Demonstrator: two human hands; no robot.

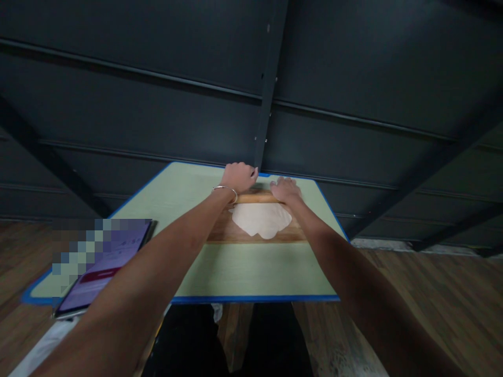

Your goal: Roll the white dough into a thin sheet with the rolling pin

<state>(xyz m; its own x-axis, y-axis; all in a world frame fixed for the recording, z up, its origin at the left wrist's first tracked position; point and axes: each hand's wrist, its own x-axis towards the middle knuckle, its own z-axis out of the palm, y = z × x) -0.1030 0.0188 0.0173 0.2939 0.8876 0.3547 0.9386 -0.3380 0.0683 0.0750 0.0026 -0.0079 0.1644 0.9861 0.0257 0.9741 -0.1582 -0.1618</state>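
Observation:
A sheet of white dough [261, 220] with an uneven, lobed near edge lies flat on a wooden board [255, 241]. Across the dough's far edge rests a wooden rolling pin [258, 198]. My left hand [239, 177], with a bracelet at the wrist, is closed at the pin's left end, knuckles up. At the right end my right hand [286, 188] curls over the pin. Both hands and wrists hide the pin's ends, and my forearms cover the board's sides.
A pale green table [255, 272] with blue edging carries the board. On its left side lies a tablet [106, 267] with a lit screen, partly blurred out. Behind the table rises a dark metal panel wall [176, 115]. My legs are below the near edge, over wooden flooring [432, 288].

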